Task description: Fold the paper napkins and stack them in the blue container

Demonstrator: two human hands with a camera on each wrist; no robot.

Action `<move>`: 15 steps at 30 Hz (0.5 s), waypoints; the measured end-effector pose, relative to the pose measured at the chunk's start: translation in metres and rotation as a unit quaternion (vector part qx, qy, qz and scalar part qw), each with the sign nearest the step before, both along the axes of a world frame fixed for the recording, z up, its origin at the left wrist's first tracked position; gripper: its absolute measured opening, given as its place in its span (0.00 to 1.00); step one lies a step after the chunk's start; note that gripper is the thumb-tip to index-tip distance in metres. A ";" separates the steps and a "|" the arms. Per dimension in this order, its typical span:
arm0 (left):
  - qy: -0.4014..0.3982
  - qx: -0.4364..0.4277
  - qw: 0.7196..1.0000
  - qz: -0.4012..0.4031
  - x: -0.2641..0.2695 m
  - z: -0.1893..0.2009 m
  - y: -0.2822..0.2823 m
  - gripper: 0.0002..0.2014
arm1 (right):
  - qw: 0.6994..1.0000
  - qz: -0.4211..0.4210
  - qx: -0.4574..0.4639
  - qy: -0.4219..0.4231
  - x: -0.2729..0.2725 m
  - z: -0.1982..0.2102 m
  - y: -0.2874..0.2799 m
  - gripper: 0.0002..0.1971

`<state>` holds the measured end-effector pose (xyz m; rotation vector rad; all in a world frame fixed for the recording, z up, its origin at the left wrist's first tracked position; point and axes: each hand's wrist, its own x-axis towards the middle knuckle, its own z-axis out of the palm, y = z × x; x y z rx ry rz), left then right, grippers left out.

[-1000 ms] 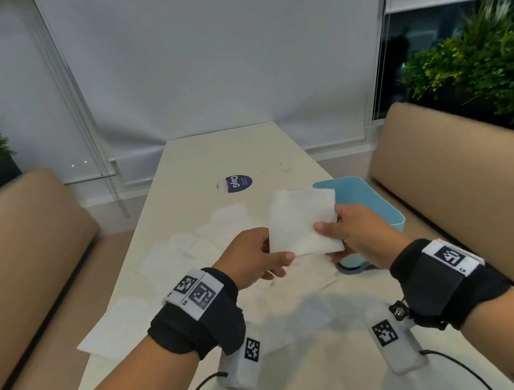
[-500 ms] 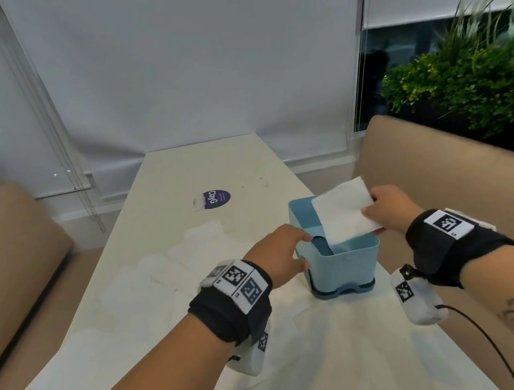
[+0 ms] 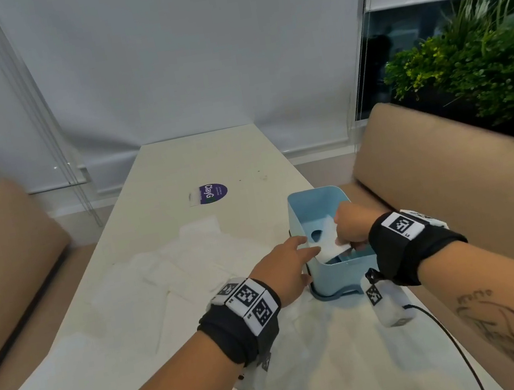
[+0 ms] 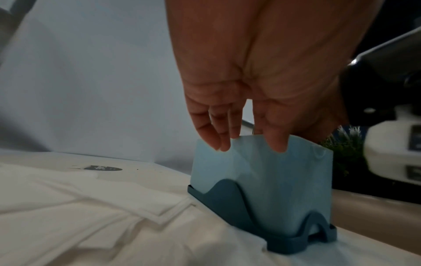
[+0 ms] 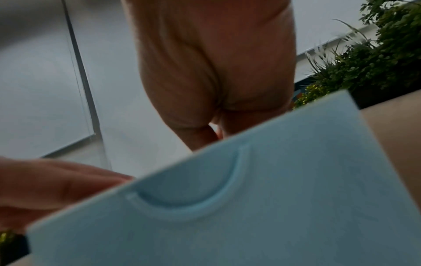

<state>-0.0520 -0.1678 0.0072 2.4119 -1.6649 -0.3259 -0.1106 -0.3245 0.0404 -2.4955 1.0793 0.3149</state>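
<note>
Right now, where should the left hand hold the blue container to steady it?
Probably the top rim of the blue container, on its left wall, coming from the left. That wall stands upright and thin, the left hand touches it there, and the right hand pressing the folded napkin in occupies the opening.

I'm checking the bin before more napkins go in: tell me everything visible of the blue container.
The blue container is a light-blue, plastic-looking open box, upright in a darker blue base on the table, near its right edge. One wall has a half-round recess at its rim. The left hand touches its left rim; the right hand holds a folded napkin inside.
</note>
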 end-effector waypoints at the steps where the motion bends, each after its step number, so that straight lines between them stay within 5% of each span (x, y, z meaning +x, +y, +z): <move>1: 0.002 0.000 1.000 -0.002 0.000 0.000 0.001 0.28 | 0.999 0.014 -0.014 0.037 0.002 -0.003 0.000 0.09; 7: -0.004 0.014 1.000 -0.006 -0.002 -0.001 0.003 0.30 | 0.974 0.100 -0.122 0.160 0.005 -0.018 0.004 0.10; 15: 0.004 0.014 1.000 -0.007 -0.002 0.001 0.002 0.30 | 0.975 0.113 -0.133 0.140 0.002 -0.012 0.003 0.06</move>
